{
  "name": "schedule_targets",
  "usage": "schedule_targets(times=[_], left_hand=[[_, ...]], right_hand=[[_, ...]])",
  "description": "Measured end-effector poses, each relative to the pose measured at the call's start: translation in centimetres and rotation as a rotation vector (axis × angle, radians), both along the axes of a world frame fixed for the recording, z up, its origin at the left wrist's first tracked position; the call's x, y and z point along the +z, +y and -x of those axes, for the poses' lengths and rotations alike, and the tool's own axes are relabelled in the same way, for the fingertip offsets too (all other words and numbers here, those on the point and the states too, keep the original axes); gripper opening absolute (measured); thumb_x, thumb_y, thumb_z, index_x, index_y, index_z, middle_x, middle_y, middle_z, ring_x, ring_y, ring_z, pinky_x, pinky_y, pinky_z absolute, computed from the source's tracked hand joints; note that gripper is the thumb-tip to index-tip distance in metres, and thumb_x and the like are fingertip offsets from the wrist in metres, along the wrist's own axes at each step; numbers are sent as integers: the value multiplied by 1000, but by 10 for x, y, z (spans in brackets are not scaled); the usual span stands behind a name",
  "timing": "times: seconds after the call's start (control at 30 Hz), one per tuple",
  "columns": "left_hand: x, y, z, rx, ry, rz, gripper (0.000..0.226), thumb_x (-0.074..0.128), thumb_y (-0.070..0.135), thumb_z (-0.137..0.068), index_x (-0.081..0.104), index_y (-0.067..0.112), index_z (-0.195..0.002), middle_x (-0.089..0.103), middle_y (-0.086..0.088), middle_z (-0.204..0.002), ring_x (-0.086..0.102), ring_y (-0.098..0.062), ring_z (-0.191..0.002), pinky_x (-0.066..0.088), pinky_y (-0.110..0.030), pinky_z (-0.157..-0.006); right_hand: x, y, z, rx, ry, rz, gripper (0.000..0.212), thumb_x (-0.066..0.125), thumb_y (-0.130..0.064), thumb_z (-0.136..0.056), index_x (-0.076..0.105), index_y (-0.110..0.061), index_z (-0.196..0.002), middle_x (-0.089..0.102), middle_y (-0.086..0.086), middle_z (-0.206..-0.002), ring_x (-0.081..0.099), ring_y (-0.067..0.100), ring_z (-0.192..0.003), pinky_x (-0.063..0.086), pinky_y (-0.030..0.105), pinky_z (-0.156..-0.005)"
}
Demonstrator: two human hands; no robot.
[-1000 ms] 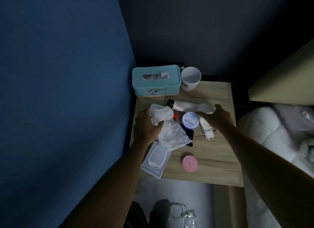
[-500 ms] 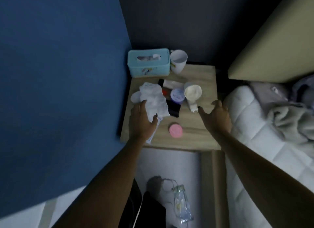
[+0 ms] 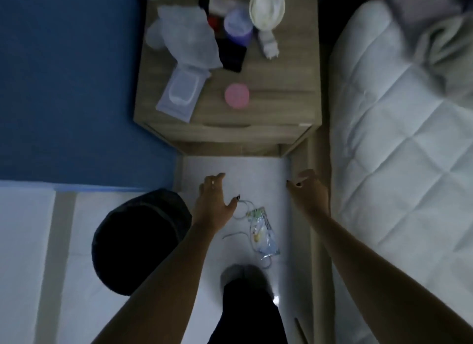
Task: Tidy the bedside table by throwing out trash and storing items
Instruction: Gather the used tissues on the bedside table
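With left hand [image 3: 213, 200] and right hand [image 3: 308, 190] empty and loosely spread at frame centre, we pinch the clear wrapper [image 3: 263, 237] on the floor below them, drop it into the dark bin [image 3: 138, 241] at lower left, then clear the bedside table [image 3: 281, 69] above.

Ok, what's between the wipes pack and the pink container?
Nothing: bare wood of the bedside table separates the wipes pack and pink container, in the head view.
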State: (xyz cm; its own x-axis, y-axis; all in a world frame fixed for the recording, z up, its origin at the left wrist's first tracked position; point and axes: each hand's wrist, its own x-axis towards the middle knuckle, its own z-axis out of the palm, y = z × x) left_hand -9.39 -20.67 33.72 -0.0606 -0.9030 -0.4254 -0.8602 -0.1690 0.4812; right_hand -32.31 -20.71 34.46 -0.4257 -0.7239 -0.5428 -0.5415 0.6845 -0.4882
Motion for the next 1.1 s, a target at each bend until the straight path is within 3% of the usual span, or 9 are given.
schedule_targets(times=[0.17, 0.33, 0.43, 0.53, 0.63, 0.73, 0.83, 0.93, 1.1], left_hand=[[-111, 36, 15, -55, -57, -142, 80, 67, 44, -82, 26, 19, -146, 28, -8, -150, 34, -31, -134, 46, -43, -96], [-226, 67, 31, -129, -126, -222, 87, 66, 52, -79, 23, 17, -147, 26, -11, -149, 36, -34, -132, 50, -45, -94], [-287, 81, 37, -234, -209, -224, 88, 64, 57, -78, 23, 17, -145, 26, -13, -149, 38, -35, -128, 50, -45, -91], [-329, 93, 41, -310, -279, -210, 87, 60, 60, -78, 25, 16, -143, 26, -15, -149, 37, -37, -127, 50, -47, -89], [-357, 101, 48, -358, -321, -126, 86, 63, 60, -75, 28, 16, -141, 27, -16, -146, 34, -38, -128, 53, -48, -84], [-378, 104, 53, -315, -279, -81, 87, 72, 52, -67, 36, 10, -134, 40, -20, -132, 44, -37, -115, 56, -44, -74], [-392, 107, 52, -310, -159, -69, 69, 66, 37, -77, 42, 0, -131, 46, -22, -122, 50, -32, -107, 57, -35, -79], [-395, 100, 51, -160, -54, -110, 49, 58, 4, -84, 40, -3, -129, 44, -25, -124, 56, -37, -103, 57, -39, -82], [-384, 81, 49, -75, -29, -158, 35, 50, 5, -89, 44, -4, -122, 58, -26, -114, 58, -41, -102, 50, -45, -82]], right_hand=[[-117, 52, -8, 74, -77, -166, 45, 74, -21, -76, 54, -12, -116, 60, 4, -94, 62, 22, -97, 35, 19, -70], [-240, 95, -10, 84, -95, -288, 52, 75, -17, -76, 49, -12, -121, 61, 0, -83, 54, 5, -58, 33, 11, -47], [-305, 112, -16, 76, -99, -308, 62, 80, -23, -71, 48, -14, -123, 60, 14, -113, 63, 27, -94, 47, 25, -69], [-345, 125, -22, 91, -89, -306, 66, 82, -28, -69, 45, -13, -121, 53, 18, -119, 55, 36, -108, 50, 34, -80], [-369, 135, -28, 88, -20, -221, 65, 82, -33, -67, 44, -14, -116, 50, 18, -118, 50, 36, -106, 38, 30, -69], [-383, 139, -41, 62, 11, -144, 69, 84, -39, -63, 42, -15, -112, 46, 16, -115, 51, 34, -101, 42, 31, -64], [-386, 139, -52, 49, -20, -132, 76, 84, -43, -61, 38, -15, -114, 47, 15, -114, 54, 35, -99, 54, 39, -71], [-389, 138, -52, 50, -56, -169, 73, 83, -36, -61, 39, -12, -114, 51, 16, -113, 55, 35, -99, 54, 39, -77], [-391, 129, -40, 196, -140, -299, 46, 76, -38, -72, 65, -11, -107, 71, 10, -101, 67, 26, -91, 51, 24, -66]])
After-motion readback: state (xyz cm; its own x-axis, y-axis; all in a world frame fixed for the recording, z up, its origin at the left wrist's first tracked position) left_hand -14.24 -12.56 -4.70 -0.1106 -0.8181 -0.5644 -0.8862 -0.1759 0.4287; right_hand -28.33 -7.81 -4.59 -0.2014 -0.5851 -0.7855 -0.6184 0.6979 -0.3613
